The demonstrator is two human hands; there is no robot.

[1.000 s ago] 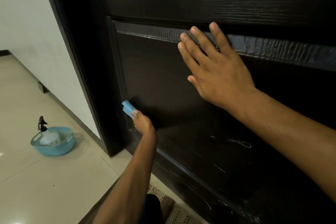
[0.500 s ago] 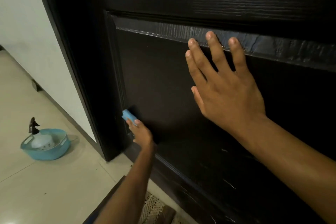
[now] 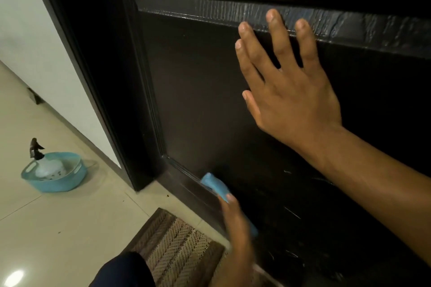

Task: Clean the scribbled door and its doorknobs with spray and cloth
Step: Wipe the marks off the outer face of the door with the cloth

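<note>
While the right hand [image 3: 289, 91] lies flat on the door [image 3: 200, 91], fingers straight and spread with the tips up on the panel's upper moulding, the left hand [image 3: 235, 223] is down at the panel's lower edge with the blue cloth [image 3: 214, 185]. That left grip is blurred with motion, so I cannot tell exactly how the fingers lie; the cloth sticks out past the fingertips toward the panel's bottom left corner and shows again on the door side of the hand, pressed to the wood. So the cloth sits partly under the hand, touching the door, just along the lower moulding.

As for progress, my guess is midway at best. The upper part of the panel looks free of marks, but pale scribbles [image 3: 291, 213] show on the door to the right of the cloth and lower down. No doorknob is in view, so that part can't be judged. The spray bottle [image 3: 43, 165] stands in a blue basin [image 3: 70, 184] on the floor, well to the left of the door, out of either hand's reach.
</note>
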